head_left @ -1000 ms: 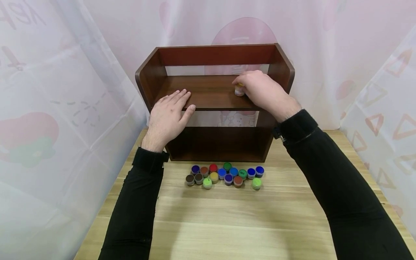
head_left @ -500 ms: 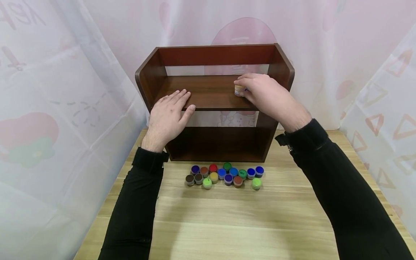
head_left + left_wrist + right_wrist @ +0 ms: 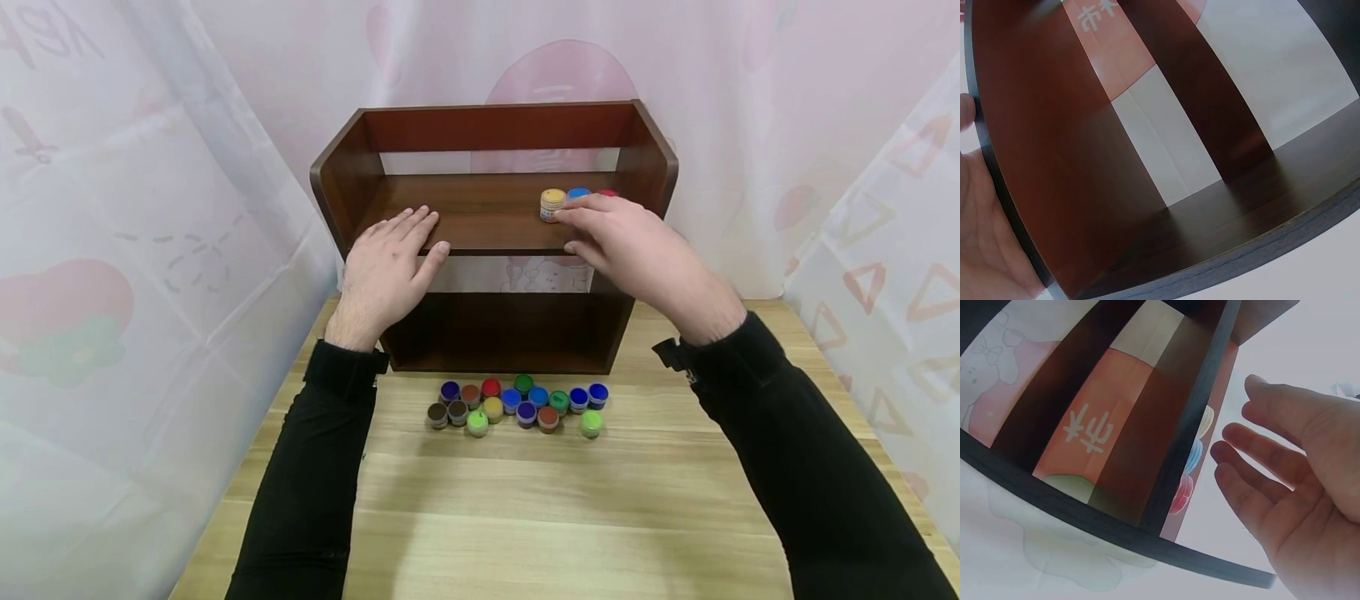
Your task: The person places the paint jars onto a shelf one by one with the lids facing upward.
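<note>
My left hand (image 3: pixel 386 279) rests palm down on the left front of the brown wooden shelf's (image 3: pixel 472 208) upper board, fingers straight. In the left wrist view part of that palm (image 3: pixel 988 244) shows beside the board's edge. A small jar with a yellow lid (image 3: pixel 552 207) stands upright on the right half of the upper board. Beside it are a blue-lidded jar (image 3: pixel 578 192) and a red-lidded jar (image 3: pixel 607 192), both partly hidden behind my right hand (image 3: pixel 645 258). The right wrist view shows this hand's fingers (image 3: pixel 1254 494) loosely bent, apart from the three jars, holding nothing.
Several small jars with coloured lids, among them a light green one (image 3: pixel 592 423) and a dark brown one (image 3: pixel 438 414), stand grouped on the wooden table (image 3: pixel 570 517) before the shelf. The lower compartment (image 3: pixel 502 333) lies beneath the upper board. Printed curtains (image 3: pixel 750 150) surround the table.
My right hand has let go of the yellow-lidded jar and drawn back to the right and toward me, uncovering the blue and red lids. The left hand stays where it was.
</note>
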The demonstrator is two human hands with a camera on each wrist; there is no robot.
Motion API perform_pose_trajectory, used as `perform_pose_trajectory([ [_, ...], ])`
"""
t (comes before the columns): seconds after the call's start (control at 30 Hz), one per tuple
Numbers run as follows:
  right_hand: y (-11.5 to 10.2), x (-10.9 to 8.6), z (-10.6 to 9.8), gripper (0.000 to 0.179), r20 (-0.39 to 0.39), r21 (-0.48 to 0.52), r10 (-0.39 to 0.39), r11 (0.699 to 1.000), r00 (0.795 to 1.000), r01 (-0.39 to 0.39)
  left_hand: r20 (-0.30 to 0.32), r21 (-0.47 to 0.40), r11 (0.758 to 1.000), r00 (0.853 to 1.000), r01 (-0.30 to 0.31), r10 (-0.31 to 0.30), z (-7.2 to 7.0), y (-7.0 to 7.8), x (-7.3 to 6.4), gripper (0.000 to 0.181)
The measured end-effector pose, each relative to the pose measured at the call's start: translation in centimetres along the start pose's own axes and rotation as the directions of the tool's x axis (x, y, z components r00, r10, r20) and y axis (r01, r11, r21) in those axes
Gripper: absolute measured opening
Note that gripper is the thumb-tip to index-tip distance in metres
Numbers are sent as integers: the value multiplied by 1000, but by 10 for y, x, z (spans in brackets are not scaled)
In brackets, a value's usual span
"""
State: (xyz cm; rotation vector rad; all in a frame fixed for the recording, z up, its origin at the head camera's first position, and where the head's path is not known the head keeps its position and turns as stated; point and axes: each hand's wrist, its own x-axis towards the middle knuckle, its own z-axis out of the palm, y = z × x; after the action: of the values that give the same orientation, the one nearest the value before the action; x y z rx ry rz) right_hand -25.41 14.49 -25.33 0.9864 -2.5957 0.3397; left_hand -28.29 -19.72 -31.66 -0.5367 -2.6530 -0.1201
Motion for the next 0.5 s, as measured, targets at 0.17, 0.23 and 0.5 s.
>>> perform_pose_trajectory([
  [0.17, -3, -13, 4, 46, -7, 3, 4, 1000, 1000, -4, 5, 3, 1000, 1000, 2, -2, 0, -1, 0, 80],
  [0.23, -4, -19, 6, 45, -12, 6, 1, 1000, 1000, -1, 7, 4, 1000, 1000, 2, -2, 0, -1, 0, 80],
  [0.5, -8, -40, 15, 45, -19, 13, 4, 1000, 1000, -4, 1, 3, 1000, 1000, 3, -3, 1, -2, 0, 80],
])
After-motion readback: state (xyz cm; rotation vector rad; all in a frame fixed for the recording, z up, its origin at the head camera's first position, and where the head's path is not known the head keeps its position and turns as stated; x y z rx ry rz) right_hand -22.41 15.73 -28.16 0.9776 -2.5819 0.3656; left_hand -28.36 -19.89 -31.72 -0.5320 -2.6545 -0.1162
